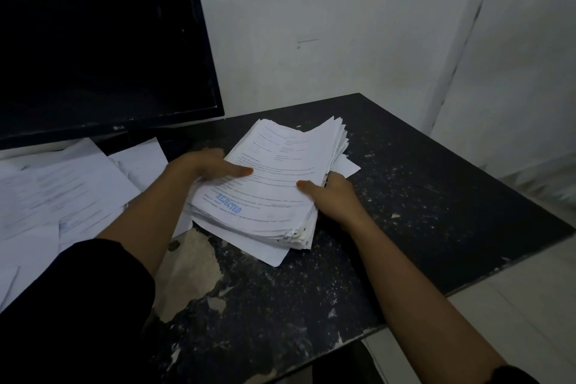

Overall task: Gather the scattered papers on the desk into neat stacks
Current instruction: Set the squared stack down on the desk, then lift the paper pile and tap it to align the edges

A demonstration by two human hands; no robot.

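Gripping stack (274, 184), hands (333, 199) (fingers hidden)

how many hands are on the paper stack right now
2. The left hand grips the stack of papers at its left edge, thumb on top; the right hand grips its right edge. The fingers underneath are hidden.

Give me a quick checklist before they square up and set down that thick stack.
1. Left hand gripping the stack: ok, thumb on top sheet.
2. Right hand gripping its other side: ok.
3. Stack edges aligned: not ok, corners fan out at far end and near edge.
4. Bare desk beside the stack for setting down: ok.
5. Loose papers under the monitor gathered: not ok, still scattered.
6. Sheets all facing one way: cannot tell.
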